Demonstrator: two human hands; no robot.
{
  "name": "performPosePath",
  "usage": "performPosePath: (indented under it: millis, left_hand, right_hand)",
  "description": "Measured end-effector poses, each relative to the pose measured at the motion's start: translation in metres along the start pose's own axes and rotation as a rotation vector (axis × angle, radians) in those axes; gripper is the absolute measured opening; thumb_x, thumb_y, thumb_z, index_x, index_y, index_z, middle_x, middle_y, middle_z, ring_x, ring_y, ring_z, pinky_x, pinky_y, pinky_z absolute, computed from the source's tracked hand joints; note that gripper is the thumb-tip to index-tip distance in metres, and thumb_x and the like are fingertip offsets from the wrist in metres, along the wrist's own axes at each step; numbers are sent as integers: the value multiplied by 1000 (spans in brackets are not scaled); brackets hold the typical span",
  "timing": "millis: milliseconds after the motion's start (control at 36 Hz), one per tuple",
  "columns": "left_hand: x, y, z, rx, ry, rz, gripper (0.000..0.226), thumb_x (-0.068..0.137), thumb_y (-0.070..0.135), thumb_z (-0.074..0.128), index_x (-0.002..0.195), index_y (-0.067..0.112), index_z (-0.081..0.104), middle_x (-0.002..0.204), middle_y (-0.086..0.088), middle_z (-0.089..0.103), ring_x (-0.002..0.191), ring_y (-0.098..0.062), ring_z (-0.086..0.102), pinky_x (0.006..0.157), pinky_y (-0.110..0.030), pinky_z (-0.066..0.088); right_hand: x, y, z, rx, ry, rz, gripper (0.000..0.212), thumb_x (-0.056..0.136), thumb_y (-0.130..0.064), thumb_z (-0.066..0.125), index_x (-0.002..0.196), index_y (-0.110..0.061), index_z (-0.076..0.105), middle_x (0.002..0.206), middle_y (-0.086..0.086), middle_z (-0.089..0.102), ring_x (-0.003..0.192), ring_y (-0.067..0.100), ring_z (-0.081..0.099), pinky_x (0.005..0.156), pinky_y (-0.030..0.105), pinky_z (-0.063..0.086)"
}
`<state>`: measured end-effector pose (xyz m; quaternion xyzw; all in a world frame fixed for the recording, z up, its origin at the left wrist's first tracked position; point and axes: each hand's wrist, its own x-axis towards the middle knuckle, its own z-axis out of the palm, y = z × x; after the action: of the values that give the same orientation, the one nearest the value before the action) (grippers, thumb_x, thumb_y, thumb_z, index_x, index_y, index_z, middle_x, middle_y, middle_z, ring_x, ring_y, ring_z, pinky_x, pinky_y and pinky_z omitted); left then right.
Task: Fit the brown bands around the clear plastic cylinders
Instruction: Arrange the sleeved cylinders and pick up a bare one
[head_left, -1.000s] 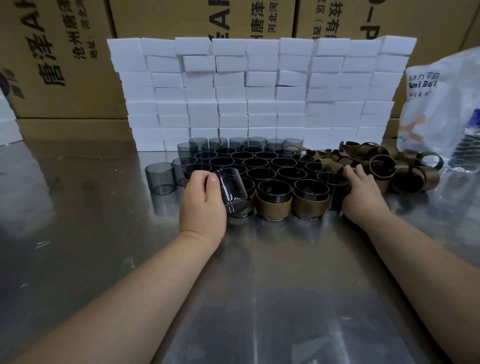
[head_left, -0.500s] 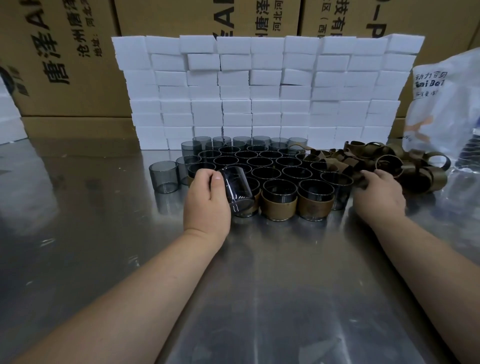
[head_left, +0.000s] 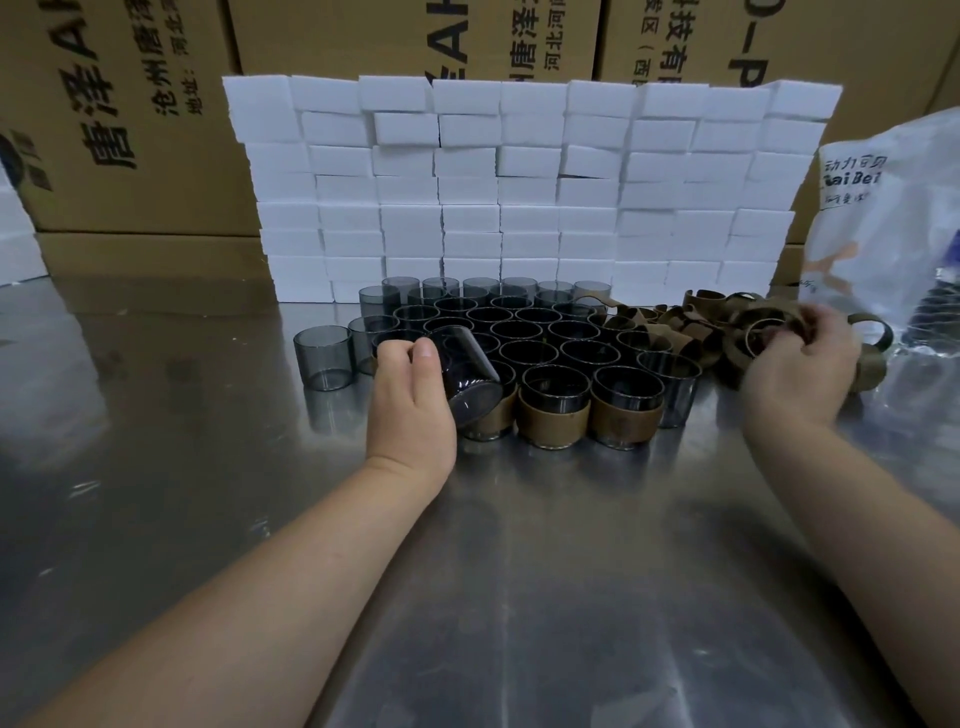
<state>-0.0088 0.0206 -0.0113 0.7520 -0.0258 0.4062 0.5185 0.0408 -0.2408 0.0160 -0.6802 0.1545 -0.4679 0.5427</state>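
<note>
Several smoky clear plastic cylinders (head_left: 524, 325) stand packed together on the steel table (head_left: 519, 571). Those in the front row wear brown bands (head_left: 555, 423). My left hand (head_left: 413, 400) grips one bare cylinder (head_left: 467, 371), tilted on its side above the front left of the group. To the right lies a heap of loose brown bands (head_left: 691, 332). My right hand (head_left: 800, 364) is in that heap, its fingers curled round one band (head_left: 763, 332).
A wall of stacked white foam blocks (head_left: 519, 192) stands right behind the cylinders, with cardboard cartons (head_left: 130, 119) behind it. A white printed plastic bag (head_left: 893, 223) lies at the far right. One lone cylinder (head_left: 322, 356) stands left of the group.
My right hand has moved right from the front-row cylinders into the band heap and closed on a band. My left hand keeps hold of the tilted cylinder.
</note>
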Motion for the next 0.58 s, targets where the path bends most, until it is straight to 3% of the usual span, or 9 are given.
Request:
performPosePath:
  millis: [83, 167, 250, 306, 361, 389, 445, 500, 583]
  left_hand:
    - [0, 3, 1, -19, -31, 8, 40, 83, 46, 19, 87, 10, 35, 74, 10, 36, 70, -2, 38, 65, -21, 22]
    - [-3, 7, 1, -49, -83, 37, 50, 79, 57, 19, 92, 11, 35, 77, 11, 36, 72, 3, 39, 66, -21, 24]
    - [-5, 11, 0, -73, -139, 58, 49, 77, 58, 24, 95, 14, 33, 79, 11, 36, 71, 11, 39, 64, -17, 26]
    - [-6, 14, -1, -87, -146, 67, 56, 70, 63, 24, 95, 14, 33, 80, 10, 36, 71, 11, 39, 64, -8, 29]
    - [-6, 16, -1, -111, -135, 65, 58, 67, 63, 25, 95, 14, 34, 80, 10, 37, 70, 12, 39, 65, -4, 30]
    - [-5, 16, -1, -118, -133, 58, 56, 68, 62, 29, 95, 13, 34, 79, 10, 37, 69, 11, 39, 64, -4, 30]
    - [-5, 15, 0, -122, -148, 30, 47, 73, 53, 37, 97, 13, 34, 78, 10, 37, 67, 9, 40, 64, -7, 32]
    - [-5, 15, 2, -135, -163, 11, 40, 75, 44, 39, 99, 14, 33, 79, 9, 37, 66, 12, 40, 61, -4, 32]
    - [-6, 15, 5, -181, -170, -26, 39, 73, 42, 43, 101, 17, 31, 80, 9, 37, 65, 13, 41, 60, -2, 32]
  right_hand:
    - [-23, -17, -2, 110, -130, -209, 32, 82, -11, 38, 107, -20, 56, 116, 8, 50, 105, 20, 50, 98, 24, 39]
    - [-53, -35, -3, 166, -300, -383, 24, 82, -27, 34, 98, -36, 50, 102, -2, 53, 97, 15, 52, 89, 20, 40]
    - [-74, -47, -3, 142, -477, -505, 22, 84, -34, 32, 96, -43, 48, 88, -27, 54, 87, -16, 54, 79, 2, 37]
    - [-83, -52, -4, 73, -563, -538, 16, 87, -28, 34, 97, -37, 44, 64, -27, 57, 75, -25, 51, 62, -1, 36]
    - [-89, -56, -4, 6, -619, -547, 16, 89, -23, 36, 89, -39, 39, 58, -20, 59, 67, -16, 55, 55, 11, 40]
    - [-91, -58, -4, -18, -629, -547, 21, 90, -21, 40, 86, -42, 38, 57, -14, 57, 65, -5, 57, 58, 24, 45]
    - [-92, -60, -5, -43, -635, -526, 36, 88, -12, 52, 84, -44, 36, 69, -14, 56, 65, 9, 57, 62, 44, 48]
    - [-91, -61, -5, -13, -632, -502, 46, 82, -8, 60, 83, -48, 36, 73, -11, 59, 67, 16, 58, 64, 46, 49]
    - [-91, -59, -3, 57, -635, -521, 47, 75, -7, 67, 75, -49, 45, 75, -17, 60, 66, 6, 54, 62, 32, 47]
